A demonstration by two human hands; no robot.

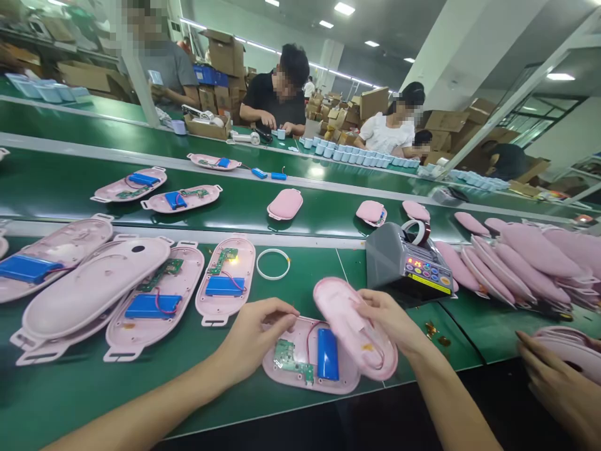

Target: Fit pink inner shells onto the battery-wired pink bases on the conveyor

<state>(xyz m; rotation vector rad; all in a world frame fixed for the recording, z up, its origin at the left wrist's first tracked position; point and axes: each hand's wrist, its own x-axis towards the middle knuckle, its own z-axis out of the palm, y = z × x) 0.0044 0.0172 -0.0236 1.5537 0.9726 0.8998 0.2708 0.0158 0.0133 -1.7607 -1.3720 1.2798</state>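
Note:
My right hand [385, 316] grips a pink oval cover [335, 300], tilted over the right end of an open pink shell [345, 383]. A small amber patch and a thin cord or wire show on the cover's near end. Inside the shell lie a green circuit board [291, 362] and a blue battery pack [327, 354] with a red wire. At the shell's upper left edge, my left hand [256, 335] has thumb and fingertips pinched together; what they hold, if anything, is too small to make out.
Left of my hands, several open pink shells [154, 307] with batteries lie on the green bench. A white ring [273, 264] and a grey tape dispenser [406, 263] stand beyond. Pink covers [526, 257] pile up rightward, near a co-worker's hand [558, 382]. Several people work across the line.

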